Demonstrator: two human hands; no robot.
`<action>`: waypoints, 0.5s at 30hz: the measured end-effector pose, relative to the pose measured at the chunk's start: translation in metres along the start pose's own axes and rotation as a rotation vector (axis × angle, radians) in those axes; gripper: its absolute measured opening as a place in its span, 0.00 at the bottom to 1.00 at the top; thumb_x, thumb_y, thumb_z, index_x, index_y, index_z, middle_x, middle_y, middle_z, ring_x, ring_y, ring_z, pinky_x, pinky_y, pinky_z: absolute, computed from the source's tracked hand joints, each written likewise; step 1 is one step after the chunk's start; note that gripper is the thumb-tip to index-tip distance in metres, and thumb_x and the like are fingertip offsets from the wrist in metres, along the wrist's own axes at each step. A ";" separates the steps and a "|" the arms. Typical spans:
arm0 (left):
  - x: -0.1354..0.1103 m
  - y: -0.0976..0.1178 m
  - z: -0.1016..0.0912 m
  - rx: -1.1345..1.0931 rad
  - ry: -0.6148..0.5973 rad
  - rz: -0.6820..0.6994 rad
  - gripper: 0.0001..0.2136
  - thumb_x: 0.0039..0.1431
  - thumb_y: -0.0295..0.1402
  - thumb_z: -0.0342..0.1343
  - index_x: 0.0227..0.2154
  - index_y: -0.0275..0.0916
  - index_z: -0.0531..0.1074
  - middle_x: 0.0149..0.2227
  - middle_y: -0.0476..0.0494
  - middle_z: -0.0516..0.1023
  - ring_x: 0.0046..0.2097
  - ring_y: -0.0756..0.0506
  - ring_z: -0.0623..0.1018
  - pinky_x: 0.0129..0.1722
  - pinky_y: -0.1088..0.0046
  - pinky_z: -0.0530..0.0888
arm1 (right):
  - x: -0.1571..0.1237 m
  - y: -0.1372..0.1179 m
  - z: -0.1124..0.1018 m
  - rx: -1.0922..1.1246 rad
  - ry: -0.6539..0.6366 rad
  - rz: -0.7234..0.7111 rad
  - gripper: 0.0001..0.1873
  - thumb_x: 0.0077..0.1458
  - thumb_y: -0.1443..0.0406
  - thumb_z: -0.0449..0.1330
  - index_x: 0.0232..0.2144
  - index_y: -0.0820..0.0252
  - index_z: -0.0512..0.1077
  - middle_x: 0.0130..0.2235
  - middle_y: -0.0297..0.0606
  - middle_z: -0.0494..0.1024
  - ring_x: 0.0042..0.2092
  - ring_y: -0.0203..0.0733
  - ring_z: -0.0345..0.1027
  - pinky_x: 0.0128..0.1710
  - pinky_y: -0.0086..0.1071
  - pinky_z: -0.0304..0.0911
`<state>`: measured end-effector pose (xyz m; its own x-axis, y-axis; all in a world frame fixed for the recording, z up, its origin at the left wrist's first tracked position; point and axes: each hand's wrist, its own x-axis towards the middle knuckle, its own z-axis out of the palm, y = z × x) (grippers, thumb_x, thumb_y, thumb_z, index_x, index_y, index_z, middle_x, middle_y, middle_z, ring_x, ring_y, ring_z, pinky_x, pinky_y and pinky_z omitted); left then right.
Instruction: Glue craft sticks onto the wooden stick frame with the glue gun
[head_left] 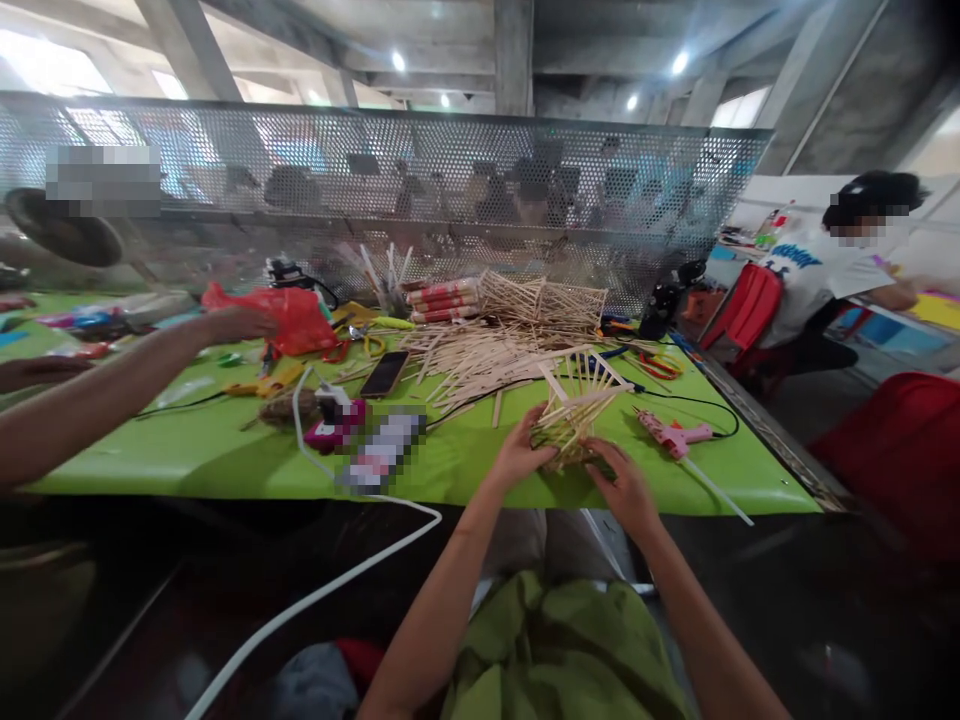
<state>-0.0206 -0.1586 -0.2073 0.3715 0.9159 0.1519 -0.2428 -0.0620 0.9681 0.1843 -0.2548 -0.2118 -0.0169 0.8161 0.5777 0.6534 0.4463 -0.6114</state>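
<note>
Between my hands is a small open frame built of thin wooden sticks (579,408), tilted close above the front part of the green table. My left hand (523,452) grips its lower left side, with the thumb and fingers closed around the sticks. On the lower right side, my right hand (622,485) holds the frame with bent fingers. Some fingertips are hidden by the sticks. To the right lies a pink glue gun (675,434) with a white glue stick out of its back end. Behind the frame spreads a pile of loose wooden sticks (480,360).
A dark phone (385,374), a blurred-out flat item (384,450) and a magenta power strip (336,425) with a white cable lie left. Bundled sticks (442,298) stand behind. A co-worker's arm (127,385) reaches toward a red bag (289,318). Perforated metal panel (450,170) behind.
</note>
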 end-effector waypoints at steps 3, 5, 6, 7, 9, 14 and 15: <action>0.000 -0.002 -0.002 0.013 -0.042 -0.009 0.45 0.40 0.36 0.75 0.65 0.40 0.67 0.66 0.34 0.73 0.68 0.30 0.72 0.70 0.53 0.70 | -0.002 0.002 0.000 -0.001 -0.002 -0.002 0.18 0.64 0.65 0.60 0.54 0.54 0.79 0.55 0.47 0.83 0.58 0.55 0.77 0.60 0.53 0.72; 0.000 -0.005 -0.003 0.026 -0.077 -0.015 0.46 0.42 0.37 0.75 0.67 0.41 0.65 0.65 0.34 0.75 0.66 0.31 0.74 0.70 0.50 0.71 | -0.002 0.004 0.000 -0.001 0.000 -0.006 0.18 0.64 0.65 0.60 0.55 0.54 0.79 0.56 0.47 0.83 0.58 0.55 0.77 0.60 0.53 0.72; 0.000 -0.006 -0.003 0.034 -0.092 -0.008 0.47 0.43 0.38 0.75 0.68 0.42 0.64 0.65 0.34 0.75 0.66 0.32 0.75 0.70 0.49 0.71 | -0.002 0.004 0.000 0.000 0.001 -0.010 0.18 0.64 0.66 0.60 0.55 0.54 0.79 0.56 0.47 0.83 0.58 0.55 0.77 0.60 0.52 0.72; 0.000 -0.008 -0.002 0.040 -0.103 0.004 0.48 0.43 0.38 0.76 0.69 0.43 0.63 0.65 0.34 0.74 0.65 0.33 0.75 0.70 0.47 0.70 | -0.002 0.004 0.000 0.000 0.002 -0.015 0.19 0.63 0.66 0.59 0.54 0.54 0.79 0.55 0.47 0.83 0.58 0.54 0.77 0.60 0.52 0.72; 0.001 -0.011 -0.001 0.061 -0.109 0.035 0.51 0.41 0.38 0.77 0.70 0.44 0.61 0.67 0.35 0.72 0.66 0.33 0.74 0.72 0.46 0.67 | -0.002 0.004 0.000 0.001 0.005 -0.026 0.18 0.63 0.66 0.59 0.54 0.53 0.79 0.55 0.46 0.84 0.57 0.54 0.78 0.59 0.51 0.73; 0.005 -0.014 -0.002 0.184 -0.056 0.085 0.51 0.35 0.37 0.79 0.66 0.43 0.66 0.68 0.36 0.70 0.69 0.34 0.70 0.77 0.47 0.59 | -0.001 -0.002 0.000 -0.020 0.030 -0.047 0.16 0.63 0.65 0.60 0.52 0.52 0.79 0.53 0.45 0.84 0.55 0.53 0.78 0.57 0.49 0.75; 0.005 -0.014 -0.003 0.199 -0.047 0.086 0.49 0.35 0.37 0.79 0.65 0.44 0.67 0.68 0.37 0.70 0.69 0.34 0.70 0.77 0.48 0.59 | -0.001 -0.003 0.000 -0.026 0.040 -0.051 0.16 0.64 0.66 0.60 0.52 0.52 0.80 0.52 0.45 0.84 0.54 0.53 0.79 0.56 0.49 0.75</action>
<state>-0.0181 -0.1516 -0.2206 0.4000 0.8845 0.2402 -0.0955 -0.2204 0.9707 0.1821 -0.2571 -0.2110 -0.0206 0.7769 0.6293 0.6722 0.4767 -0.5665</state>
